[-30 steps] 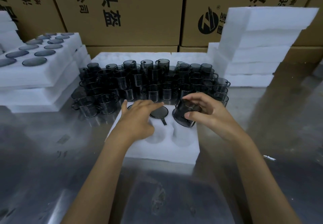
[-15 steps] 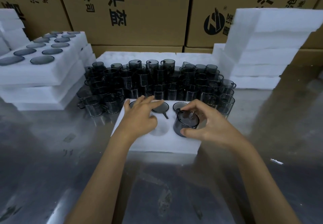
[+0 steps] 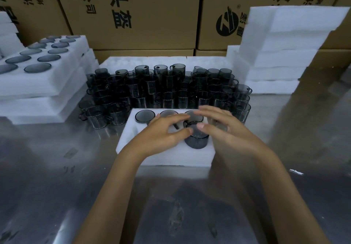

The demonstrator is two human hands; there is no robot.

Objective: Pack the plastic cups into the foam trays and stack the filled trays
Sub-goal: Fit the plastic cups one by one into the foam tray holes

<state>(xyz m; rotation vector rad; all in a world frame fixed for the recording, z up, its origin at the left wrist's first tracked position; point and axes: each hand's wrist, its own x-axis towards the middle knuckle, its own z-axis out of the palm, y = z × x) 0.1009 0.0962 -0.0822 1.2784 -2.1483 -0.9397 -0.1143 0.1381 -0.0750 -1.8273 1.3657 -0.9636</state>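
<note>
A white foam tray (image 3: 133, 143) lies on the steel table in front of me. Three dark plastic cups sit sunk in its back row, the leftmost cup (image 3: 144, 116) fully in view. Another dark cup (image 3: 196, 141) stands partly down in a front hole, its upper part above the foam. My left hand (image 3: 163, 133) lies on the tray with fingers straight and its thumb against that cup's rim. My right hand (image 3: 220, 127), blurred, hovers over the cup with fingers straight and the thumb tip on the rim. A dense cluster of loose cups (image 3: 169, 89) stands behind the tray.
Filled foam trays (image 3: 38, 80) are stacked at the left. A tall stack of empty foam trays (image 3: 284, 53) stands at the right, with more foam (image 3: 152, 61) behind the cups. Cardboard boxes (image 3: 142, 15) wall off the back. Bare steel table (image 3: 171, 205) lies near me.
My right hand brought the cup down into a front hole and its fingers straightened off the cup. My left hand slid right until its thumb met the cup.
</note>
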